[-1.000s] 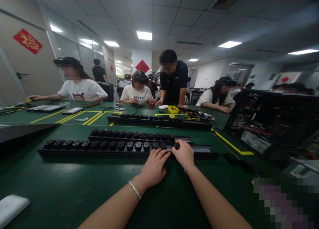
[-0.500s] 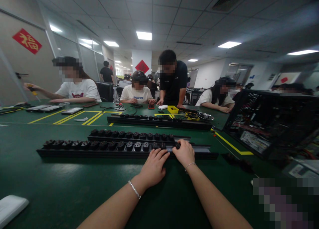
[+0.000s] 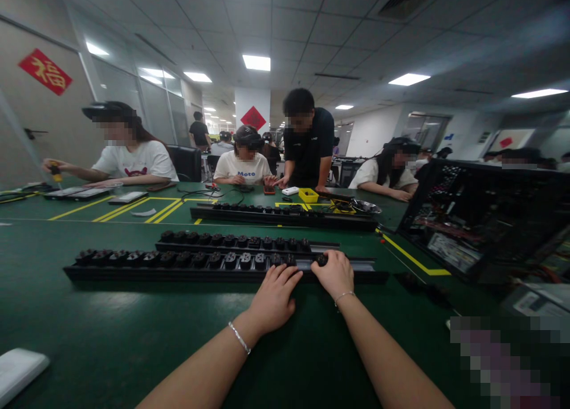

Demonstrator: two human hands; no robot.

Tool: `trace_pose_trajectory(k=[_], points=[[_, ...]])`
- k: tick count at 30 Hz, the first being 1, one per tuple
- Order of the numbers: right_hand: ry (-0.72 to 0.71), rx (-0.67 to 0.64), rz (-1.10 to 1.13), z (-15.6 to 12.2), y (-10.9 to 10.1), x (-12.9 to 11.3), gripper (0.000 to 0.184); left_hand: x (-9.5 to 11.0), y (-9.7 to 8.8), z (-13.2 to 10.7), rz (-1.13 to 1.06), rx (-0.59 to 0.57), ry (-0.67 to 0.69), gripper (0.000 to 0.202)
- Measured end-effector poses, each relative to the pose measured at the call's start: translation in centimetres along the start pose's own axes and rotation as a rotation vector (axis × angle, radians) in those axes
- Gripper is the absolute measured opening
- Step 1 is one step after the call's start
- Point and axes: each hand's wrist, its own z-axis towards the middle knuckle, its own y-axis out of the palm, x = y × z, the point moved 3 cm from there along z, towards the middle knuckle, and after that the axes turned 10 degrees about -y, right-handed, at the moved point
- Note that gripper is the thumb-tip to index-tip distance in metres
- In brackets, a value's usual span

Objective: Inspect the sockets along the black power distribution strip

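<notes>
A long black track [image 3: 187, 273] lies across the green table in front of me, with a row of black, round socket modules [image 3: 215, 260] set along it. Several of them have prongs or slots on top. My left hand [image 3: 274, 293] rests on the near edge of the track beside the last modules in the row, fingers stretched out and slightly apart. On the right part of the track, my right hand [image 3: 336, 273] is closed around one more black socket module [image 3: 321, 259], partly hidden by the fingers. Just behind lies a second similar track [image 3: 327, 247] with its own row of modules.
A third black track [image 3: 338, 221] lies farther back. An open computer case [image 3: 445, 219] stands at the right. Co-workers sit or stand across the table, near a yellow bin [image 3: 308, 196]. A white object [image 3: 20, 370] is at the lower left.
My right hand has shifted slightly to the right along the track with the socket module. My left hand stays in place. At the far left, a co-worker's screwdriver has come lower.
</notes>
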Motion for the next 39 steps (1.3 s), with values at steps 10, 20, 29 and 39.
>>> trace_pose_trajectory(k=[10, 20, 29, 39], points=[[-0.007, -0.051, 0.026, 0.3, -0.4, 0.1, 0.036, 0.1, -0.1, 0.0, -0.001, -0.018, -0.012, 0.065], [0.02, -0.009, -0.039, 0.4, -0.4, 1.2, 0.051, 0.2, -0.2, 0.0, 0.007, -0.011, -0.008, 0.064], [0.047, -0.029, -0.051, 0.5, -0.5, 2.4, 0.055, 0.2, -0.3, -0.1, 0.013, -0.027, -0.012, 0.063], [0.062, -0.057, -0.045, 0.9, -0.8, 3.4, 0.055, 0.1, -0.2, 0.0, 0.009, -0.034, -0.014, 0.064]])
